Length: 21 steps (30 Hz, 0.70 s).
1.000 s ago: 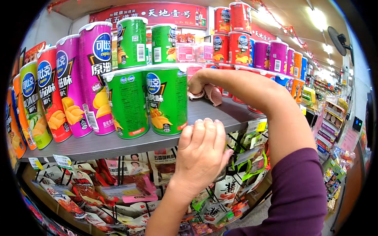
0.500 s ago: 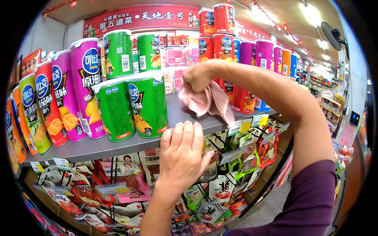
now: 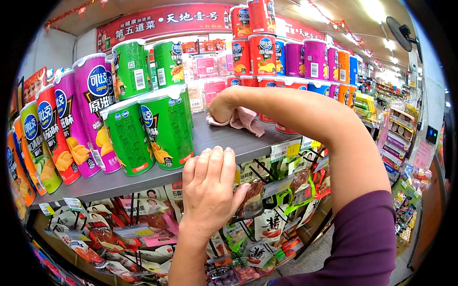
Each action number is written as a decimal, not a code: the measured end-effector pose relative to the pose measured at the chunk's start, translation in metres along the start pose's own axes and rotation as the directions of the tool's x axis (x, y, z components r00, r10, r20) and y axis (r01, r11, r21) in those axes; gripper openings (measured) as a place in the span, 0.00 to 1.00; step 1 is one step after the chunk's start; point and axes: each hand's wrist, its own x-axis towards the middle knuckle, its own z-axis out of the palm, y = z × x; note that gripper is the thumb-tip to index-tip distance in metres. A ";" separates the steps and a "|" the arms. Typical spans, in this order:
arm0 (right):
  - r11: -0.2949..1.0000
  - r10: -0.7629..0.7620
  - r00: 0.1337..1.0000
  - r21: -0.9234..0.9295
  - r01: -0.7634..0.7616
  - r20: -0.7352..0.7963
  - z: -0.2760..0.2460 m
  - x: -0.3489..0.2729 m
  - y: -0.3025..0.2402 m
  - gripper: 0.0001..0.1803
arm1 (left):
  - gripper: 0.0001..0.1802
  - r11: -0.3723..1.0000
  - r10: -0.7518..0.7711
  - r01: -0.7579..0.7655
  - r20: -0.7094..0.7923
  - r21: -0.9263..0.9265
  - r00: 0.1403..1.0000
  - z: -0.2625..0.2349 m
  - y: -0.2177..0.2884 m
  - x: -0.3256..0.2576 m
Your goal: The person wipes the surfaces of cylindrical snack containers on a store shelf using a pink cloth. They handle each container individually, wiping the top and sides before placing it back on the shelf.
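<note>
Our right hand (image 3: 223, 108) is closed around a bunched pink cloth (image 3: 242, 121), pressing it onto the grey shelf (image 3: 224, 136) well back from the front edge; the cloth's loose end trails toward our right across the board. Our right forearm arches over the shelf from the right, with the purple sleeve (image 3: 362, 238) low in the corner. Our left hand (image 3: 210, 190) lies flat and open, holding nothing, fingers together and fingertips (image 3: 217, 152) hooked over the shelf's front edge, thumb against the hanging snack packets (image 3: 267, 209) below it.

Between the two hands we see a bare stretch of shelf, open from the front edge back to the cloth. To the left of it stand two green canisters (image 3: 148, 131), close to the front edge and just beside our left hand. Further left are purple and red canisters (image 3: 71, 124), tightly packed. Behind the cloth stand stacked red canisters (image 3: 253, 52), and magenta, orange and blue ones run on to the right. Price tags (image 3: 286, 150) line the shelf's front lip.
</note>
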 end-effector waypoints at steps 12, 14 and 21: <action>0.990 -0.074 0.995 0.115 0.081 -0.065 0.010 -0.069 -0.022 0.20 | 0.38 0.999 -0.042 0.042 0.001 -0.020 0.999 0.000 0.006 0.002; 0.984 -0.040 0.996 0.171 0.053 -0.079 0.013 -0.093 -0.026 0.20 | 0.37 0.999 -0.030 0.029 -0.014 -0.033 0.999 0.003 0.011 0.005; 0.973 -0.193 0.958 0.085 0.215 -0.214 0.025 -0.146 -0.040 0.18 | 0.25 0.994 -0.090 0.092 0.035 -0.053 0.995 -0.003 0.012 0.009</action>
